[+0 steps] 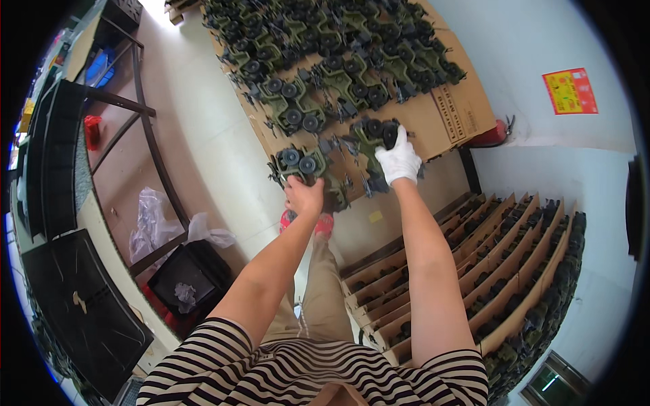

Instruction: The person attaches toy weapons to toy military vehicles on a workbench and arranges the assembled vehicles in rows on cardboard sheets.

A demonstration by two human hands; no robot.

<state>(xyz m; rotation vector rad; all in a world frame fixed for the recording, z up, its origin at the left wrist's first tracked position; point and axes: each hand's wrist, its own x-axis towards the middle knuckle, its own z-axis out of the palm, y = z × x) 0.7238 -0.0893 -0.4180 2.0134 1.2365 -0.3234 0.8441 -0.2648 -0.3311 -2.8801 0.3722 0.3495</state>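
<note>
The step in hand looks like lifting green toy vehicles off the flattened cardboard sheet [467, 111] on the floor, two at a time. The bare left hand [305, 196] is closed around the near edge of one green toy vehicle [298, 164], which sits just beyond the fingers with its two dark wheels turned up. The right hand [399, 162], in a white glove, is wrapped over a second green toy vehicle [376, 134]; that toy's wheels show just past the gloved fingertips, up and a little to the left of them. Whether either toy has left the cardboard is hard to tell from this height, though both seem firmly gripped.

Further out from both hands lies the rest of the batch, rows of like toys [325, 61] packed close on the same sheet. Below and to the right of the right forearm stands a cardboard box with long dividers [501, 264], its channels partly filled with dark pieces.

The next move, as I judge it, calls for a straight lift so that thin protruding parts do not snag neighbouring toys, then a swing back toward the body without knocking the two together.
</note>
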